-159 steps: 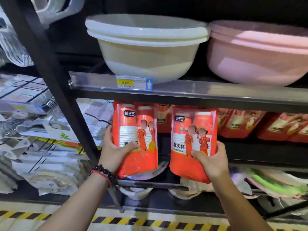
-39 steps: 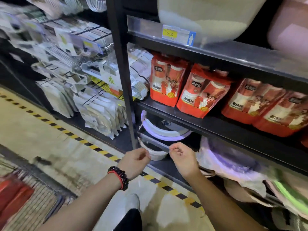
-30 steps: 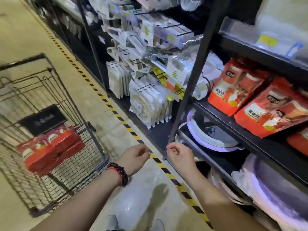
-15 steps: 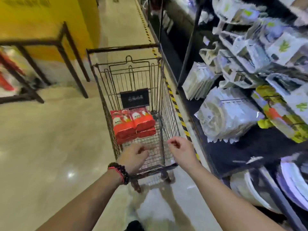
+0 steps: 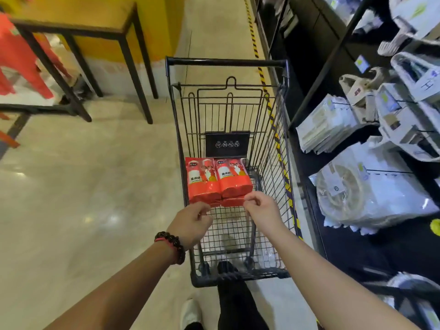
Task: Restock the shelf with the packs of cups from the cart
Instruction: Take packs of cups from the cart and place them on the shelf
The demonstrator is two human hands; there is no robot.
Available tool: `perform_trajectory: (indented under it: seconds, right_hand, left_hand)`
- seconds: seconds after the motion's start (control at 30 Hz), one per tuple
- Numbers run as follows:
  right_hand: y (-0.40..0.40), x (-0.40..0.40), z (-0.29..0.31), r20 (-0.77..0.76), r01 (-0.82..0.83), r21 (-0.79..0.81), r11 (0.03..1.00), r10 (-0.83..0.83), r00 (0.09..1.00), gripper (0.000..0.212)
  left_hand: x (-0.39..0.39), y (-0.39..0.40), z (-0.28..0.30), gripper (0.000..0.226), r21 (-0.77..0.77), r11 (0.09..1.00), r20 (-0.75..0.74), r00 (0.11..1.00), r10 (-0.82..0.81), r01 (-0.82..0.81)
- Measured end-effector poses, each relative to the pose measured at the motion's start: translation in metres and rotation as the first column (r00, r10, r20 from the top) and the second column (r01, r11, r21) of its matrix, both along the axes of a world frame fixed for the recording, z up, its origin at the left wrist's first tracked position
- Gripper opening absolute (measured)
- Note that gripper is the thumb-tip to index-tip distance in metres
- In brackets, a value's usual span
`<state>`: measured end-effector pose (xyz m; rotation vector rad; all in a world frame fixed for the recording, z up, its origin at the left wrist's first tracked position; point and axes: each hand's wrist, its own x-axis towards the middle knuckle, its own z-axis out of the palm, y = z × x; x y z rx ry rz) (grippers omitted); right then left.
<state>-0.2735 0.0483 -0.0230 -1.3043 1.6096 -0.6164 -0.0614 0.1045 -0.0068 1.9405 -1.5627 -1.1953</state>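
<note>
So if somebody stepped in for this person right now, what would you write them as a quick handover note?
Left hand: loosely curled, holding nothing, reaching over the cart.
Right hand: the same, beside it.
Red packs of cups: at least two side by side in the cart basket, more red showing beneath.
Shelving: to the right of the cart.
Done: nothing in hand yet.
Left: grab the packs, carry them to the shelf.

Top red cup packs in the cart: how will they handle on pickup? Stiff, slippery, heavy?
The red cup packs look glossy, so probably a bit slippery in a bare hand. The film bulges and creases at the lower end, so likely soft wrap, somewhat squashy. They lie flat, stacked on other packs in the cart, so rolling seems unlikely.
</note>
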Motion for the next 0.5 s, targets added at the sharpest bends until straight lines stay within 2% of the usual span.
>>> perform_trajectory:
  seconds: [0.1, 0.17, 0.33, 0.5]
  right_hand:
    - [-0.051, 0.006, -0.019, -0.023, -0.037, 0.032, 0.999, 0.037, 0.999, 0.018]
    - [-0.087, 0.009, -0.037, -0.023, -0.068, 0.069, 0.995, 0.070, 0.997, 0.016]
    - [-0.171, 0.006, -0.093, -0.091, -0.093, 0.166, 0.982, 0.109, 0.990, 0.010]
    - [-0.230, 0.000, -0.153, -0.173, -0.105, 0.271, 0.957, 0.156, 0.972, 0.007]
  left_hand:
    - [-0.003, -0.044, -0.005, 0.004, 0.012, 1.000, 0.003, 1.000, 0.003, -0.003]
    - [-0.004, -0.074, -0.011, 0.008, 0.033, 0.999, 0.010, 1.000, 0.027, -0.028]
    - [-0.014, -0.140, -0.042, 0.010, 0.196, 0.976, -0.003, 0.995, 0.098, -0.095]
    - [-0.020, -0.187, -0.078, 0.036, 0.322, 0.931, -0.023, 0.982, 0.188, -0.171]
